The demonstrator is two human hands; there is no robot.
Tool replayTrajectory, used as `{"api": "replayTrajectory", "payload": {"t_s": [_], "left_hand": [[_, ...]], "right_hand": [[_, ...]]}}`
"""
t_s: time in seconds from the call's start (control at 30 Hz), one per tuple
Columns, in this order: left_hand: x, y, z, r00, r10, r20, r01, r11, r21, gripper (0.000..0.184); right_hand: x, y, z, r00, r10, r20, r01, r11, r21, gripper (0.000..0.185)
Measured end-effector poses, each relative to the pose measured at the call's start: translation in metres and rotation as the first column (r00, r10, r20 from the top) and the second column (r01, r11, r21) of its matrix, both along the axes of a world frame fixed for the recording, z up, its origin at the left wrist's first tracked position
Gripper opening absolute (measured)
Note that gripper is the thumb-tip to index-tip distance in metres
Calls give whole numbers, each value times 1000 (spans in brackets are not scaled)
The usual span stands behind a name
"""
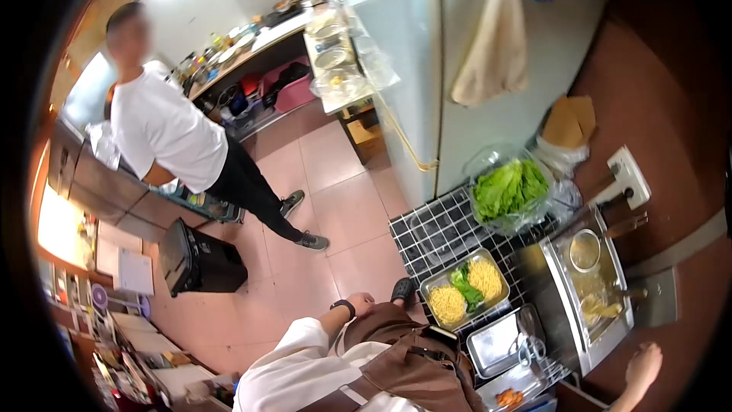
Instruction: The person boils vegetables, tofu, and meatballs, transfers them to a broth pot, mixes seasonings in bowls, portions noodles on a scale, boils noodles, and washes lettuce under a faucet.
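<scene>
My left hand (361, 304), with a black band at its wrist, hangs beside my brown apron (404, 370). Its fingers look loosely curled, and no object shows in them. At the lower right my right hand (644, 366) is closed in a fist near the metal cooker (568, 286); whatever it may hold is hidden. Inside the cooker are a round strainer basket (585, 250) and another basket with pale food (601, 308). A metal tray (431, 288) of yellow noodles (447, 304) and greens (467, 290) stands between my hands. Nearer me lies a second tray (488, 351) with scissors (531, 350).
A bowl of lettuce (509, 191) sits on the black tiled counter (412, 248) by the fridge (412, 53). A person (171, 130) in a white shirt stands at the left near a black bin (200, 259). A towel (494, 42) hangs above the counter.
</scene>
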State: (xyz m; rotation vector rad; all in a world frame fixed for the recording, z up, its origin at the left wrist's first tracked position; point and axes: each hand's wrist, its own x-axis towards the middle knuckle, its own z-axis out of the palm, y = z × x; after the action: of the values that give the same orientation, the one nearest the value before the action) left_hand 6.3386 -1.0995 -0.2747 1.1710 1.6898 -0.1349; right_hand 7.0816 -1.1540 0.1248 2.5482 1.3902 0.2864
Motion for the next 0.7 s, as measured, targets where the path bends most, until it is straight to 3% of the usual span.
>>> {"api": "replayTrajectory", "payload": {"t_s": [0.03,0.07,0.1,0.13,0.17,0.2,0.23,0.27,0.3,0.33,0.37,0.43,0.47,0.57,0.6,0.7], "left_hand": [[2,5,0,1000,-8,0,8,999,48,41],[2,7,1,1000,-25,13,23,993,115,41],[5,7,10,1000,-4,14,2,990,144,39],[9,9,27,999,1,50,-9,987,162,37],[7,18,35,995,-21,97,3,982,188,36],[0,14,21,991,-24,128,-1,981,195,34],[-12,9,0,986,-46,162,13,981,195,32],[-39,-6,-22,981,6,195,-35,989,144,29],[-46,-16,-55,975,65,211,-87,992,96,27],[-43,-26,-29,966,110,234,-114,993,5,25],[-38,-35,-7,948,194,253,-184,981,-65,24],[-88,-64,-73,963,-49,264,10,989,149,23],[-115,-75,-105,963,-96,251,55,985,163,23],[-139,-61,-101,922,-236,307,227,972,67,23],[-136,-59,-104,949,-290,122,289,957,23,22],[-100,-39,-65,970,102,221,-79,991,-111,20]], "right_hand": [[2,12,-17,999,-3,-35,1,999,-52,17],[0,21,-29,999,37,19,-31,964,-265,19],[6,25,-52,1000,8,3,-7,975,-223,25],[86,-12,-115,730,633,258,-522,760,-387,31],[40,17,-112,997,73,-35,-81,926,-368,34],[46,27,-140,968,194,-161,-239,911,-336,30],[-1,52,-128,976,30,-218,-105,934,-340,25],[-9,59,-154,972,10,-236,-67,969,-238,22],[8,60,-177,981,144,-127,-180,920,-349,22],[-11,56,-152,983,135,-122,-164,949,-268,21],[-35,62,-104,991,88,-100,-115,946,-303,19],[-48,44,-34,996,13,-89,-40,951,-305,18],[-59,25,1,999,36,-39,-45,965,-259,18],[-78,24,80,1000,-14,-9,12,989,-151,20],[-85,20,91,999,-33,16,35,989,-142,20],[-76,19,75,998,33,51,-28,995,-100,18]]}}
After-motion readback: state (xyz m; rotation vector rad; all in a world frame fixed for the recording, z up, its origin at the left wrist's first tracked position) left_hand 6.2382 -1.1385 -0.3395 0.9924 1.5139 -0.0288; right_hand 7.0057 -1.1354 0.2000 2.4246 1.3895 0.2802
